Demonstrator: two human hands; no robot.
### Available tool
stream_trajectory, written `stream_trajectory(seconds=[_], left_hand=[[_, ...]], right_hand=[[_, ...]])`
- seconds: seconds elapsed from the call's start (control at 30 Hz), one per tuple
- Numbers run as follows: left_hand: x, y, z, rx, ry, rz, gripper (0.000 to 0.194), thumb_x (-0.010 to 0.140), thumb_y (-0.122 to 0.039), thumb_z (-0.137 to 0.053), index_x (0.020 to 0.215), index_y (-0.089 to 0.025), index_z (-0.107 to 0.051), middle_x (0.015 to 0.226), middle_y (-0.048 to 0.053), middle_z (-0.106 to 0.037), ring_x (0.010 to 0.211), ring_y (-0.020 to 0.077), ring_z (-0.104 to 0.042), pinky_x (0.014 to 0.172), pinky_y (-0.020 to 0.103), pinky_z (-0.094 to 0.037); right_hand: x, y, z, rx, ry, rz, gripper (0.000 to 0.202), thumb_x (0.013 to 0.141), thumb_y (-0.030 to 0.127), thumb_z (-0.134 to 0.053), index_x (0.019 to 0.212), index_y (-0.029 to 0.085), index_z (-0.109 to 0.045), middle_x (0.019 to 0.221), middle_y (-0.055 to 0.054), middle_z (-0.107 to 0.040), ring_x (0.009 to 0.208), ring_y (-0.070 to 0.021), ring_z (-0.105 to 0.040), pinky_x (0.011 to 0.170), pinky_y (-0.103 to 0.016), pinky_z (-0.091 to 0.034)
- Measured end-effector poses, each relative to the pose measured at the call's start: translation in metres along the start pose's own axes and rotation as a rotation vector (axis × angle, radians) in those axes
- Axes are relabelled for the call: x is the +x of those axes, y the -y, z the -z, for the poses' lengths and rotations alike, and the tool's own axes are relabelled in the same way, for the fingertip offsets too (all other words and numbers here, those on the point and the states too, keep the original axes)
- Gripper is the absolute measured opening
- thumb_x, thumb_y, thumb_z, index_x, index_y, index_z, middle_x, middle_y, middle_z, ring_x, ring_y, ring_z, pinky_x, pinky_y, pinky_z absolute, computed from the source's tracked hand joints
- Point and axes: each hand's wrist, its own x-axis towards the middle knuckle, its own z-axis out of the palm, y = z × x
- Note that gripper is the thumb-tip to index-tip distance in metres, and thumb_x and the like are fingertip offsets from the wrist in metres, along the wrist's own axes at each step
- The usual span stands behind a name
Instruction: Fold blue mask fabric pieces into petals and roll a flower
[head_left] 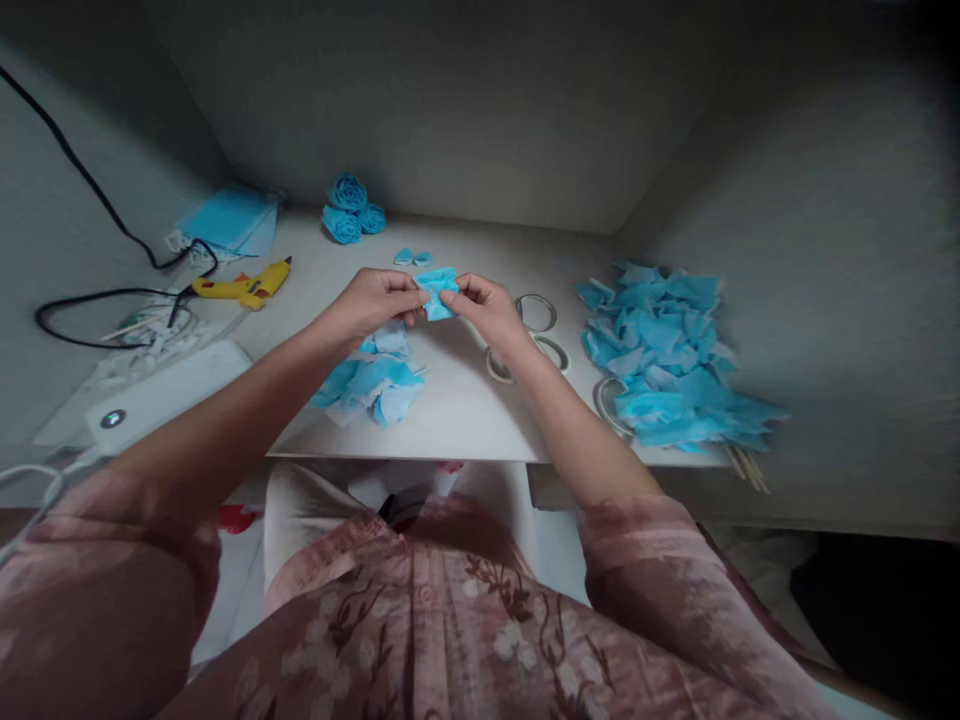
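Observation:
Over the middle of the table, a small piece of blue fabric [439, 293], like face-mask material, is stretched between my two hands. My left hand [386, 298] pinches its left edge between thumb and fingers. At its right side, my right hand [484, 303] grips it the same way, thumb on the near face. Below my left hand lies a loose pile of blue and white cut pieces [379, 385]. Two small folded blue pieces [412, 258] rest just beyond my hands. Farther back on the left sit three blue rolled fabric roses [347, 210].
A yellow glue gun [244, 287] with a black cord lies at left, near blue face masks [232, 222] and a white power bank [169, 390]. Tape rolls [551, 352] lie partly behind my right forearm. A big heap of blue pieces [652, 330] and thin sticks [746, 468] are at right.

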Motion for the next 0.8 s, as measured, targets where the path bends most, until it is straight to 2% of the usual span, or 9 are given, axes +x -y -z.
stream_trajectory(seconds=[0.17, 0.33, 0.43, 0.57, 0.67, 0.73, 0.8], left_hand=[[0.0017, 0.0049, 0.0055, -0.094, 0.109, -0.006, 0.023, 0.078, -0.034, -0.078, 0.068, -0.015, -0.068, 0.066, 0.003, -0.069, 0.062, 0.0111, -0.061, 0.07, 0.025, -0.05], [0.0031, 0.0074, 0.0091, -0.114, 0.147, -0.031, 0.025, 0.079, -0.037, -0.079, 0.074, -0.014, -0.072, 0.073, 0.005, -0.072, 0.063, 0.0111, -0.061, 0.068, 0.024, -0.049], [0.0034, 0.0066, 0.0079, -0.132, 0.104, -0.025, 0.025, 0.079, -0.038, -0.08, 0.077, -0.015, -0.072, 0.073, 0.003, -0.071, 0.061, 0.0099, -0.059, 0.063, 0.022, -0.046], [0.0054, 0.0039, 0.0063, -0.12, 0.017, 0.0, 0.023, 0.077, -0.029, -0.08, 0.067, -0.015, -0.066, 0.063, 0.001, -0.066, 0.056, 0.0083, -0.055, 0.06, 0.021, -0.044], [0.0071, 0.0026, 0.007, -0.114, -0.033, 0.012, 0.021, 0.078, -0.023, -0.077, 0.064, -0.016, -0.064, 0.06, 0.0, -0.065, 0.056, 0.0082, -0.055, 0.061, 0.02, -0.044], [0.0071, 0.0022, 0.007, -0.116, -0.038, 0.018, 0.02, 0.079, -0.021, -0.075, 0.063, -0.016, -0.063, 0.059, 0.0, -0.064, 0.055, 0.0078, -0.054, 0.059, 0.02, -0.042], [0.006, 0.0019, 0.0054, -0.094, -0.019, 0.006, 0.019, 0.078, -0.021, -0.074, 0.063, -0.016, -0.064, 0.059, -0.001, -0.064, 0.054, 0.0077, -0.053, 0.058, 0.02, -0.041]], right_hand=[[0.0044, -0.0018, 0.0034, -0.016, 0.031, -0.005, 0.059, 0.059, 0.071, -0.084, 0.071, 0.019, -0.061, 0.07, 0.004, -0.058, 0.07, -0.0103, -0.048, 0.071, -0.026, -0.04], [0.004, -0.0007, 0.0055, -0.044, 0.035, -0.011, 0.061, 0.06, 0.074, -0.083, 0.07, 0.019, -0.059, 0.07, 0.004, -0.056, 0.069, -0.0107, -0.047, 0.07, -0.027, -0.039], [0.0021, -0.0011, 0.0047, -0.061, 0.022, -0.008, 0.06, 0.061, 0.074, -0.083, 0.07, 0.019, -0.059, 0.069, 0.004, -0.055, 0.069, -0.0105, -0.046, 0.069, -0.026, -0.039], [0.0011, -0.0032, 0.0046, -0.083, 0.034, -0.001, 0.056, 0.067, 0.072, -0.081, 0.073, 0.019, -0.064, 0.072, 0.003, -0.057, 0.07, -0.0106, -0.048, 0.07, -0.026, -0.042], [0.0018, -0.0037, 0.0066, -0.068, 0.039, -0.039, 0.058, 0.077, 0.078, -0.069, 0.084, 0.02, -0.07, 0.076, 0.001, -0.058, 0.075, -0.0123, -0.054, 0.074, -0.027, -0.048], [0.0018, -0.0028, 0.0071, -0.052, 0.037, -0.065, 0.061, 0.081, 0.081, -0.061, 0.09, 0.021, -0.071, 0.079, 0.0, -0.06, 0.078, -0.0132, -0.058, 0.076, -0.028, -0.05], [0.0011, -0.0017, 0.0059, -0.054, 0.035, -0.054, 0.061, 0.079, 0.081, -0.063, 0.089, 0.022, -0.07, 0.079, 0.001, -0.06, 0.079, -0.0131, -0.058, 0.075, -0.027, -0.049]])
